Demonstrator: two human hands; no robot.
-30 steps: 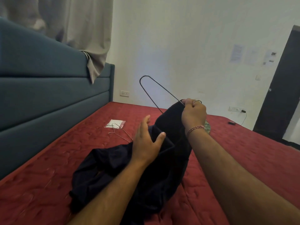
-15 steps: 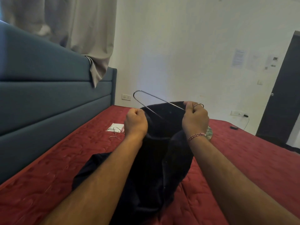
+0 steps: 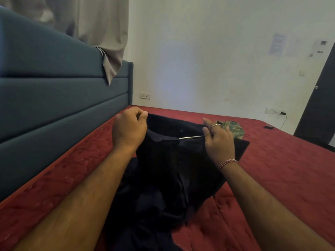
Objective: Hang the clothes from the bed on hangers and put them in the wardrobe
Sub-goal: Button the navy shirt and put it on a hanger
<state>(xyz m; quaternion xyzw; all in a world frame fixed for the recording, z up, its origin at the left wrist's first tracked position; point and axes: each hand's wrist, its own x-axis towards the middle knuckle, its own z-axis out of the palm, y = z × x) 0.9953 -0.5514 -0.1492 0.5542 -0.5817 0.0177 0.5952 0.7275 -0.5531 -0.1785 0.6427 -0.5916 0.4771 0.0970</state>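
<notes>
A dark navy garment (image 3: 168,171) is held up over the red bed (image 3: 282,171), its lower part bunched on the cover. A thin wire hanger (image 3: 191,137) is almost wholly inside it; only a short silver stretch shows near the top edge. My left hand (image 3: 129,130) grips the garment's upper left edge in a fist. My right hand (image 3: 218,140) pinches the hanger wire and the cloth at the upper right, with a ring-shaped bit of metal at its fingers.
A green patterned garment (image 3: 233,128) lies on the bed just behind my right hand. The blue padded headboard (image 3: 54,91) runs along the left, with a beige curtain (image 3: 101,29) above. A small black object (image 3: 268,127) lies far right, near a dark door (image 3: 319,105).
The hanger, sticking up out of the garment a second ago, has gone down inside it. My left hand moved from open on the cloth to gripping its upper edge. Both hands lowered.
</notes>
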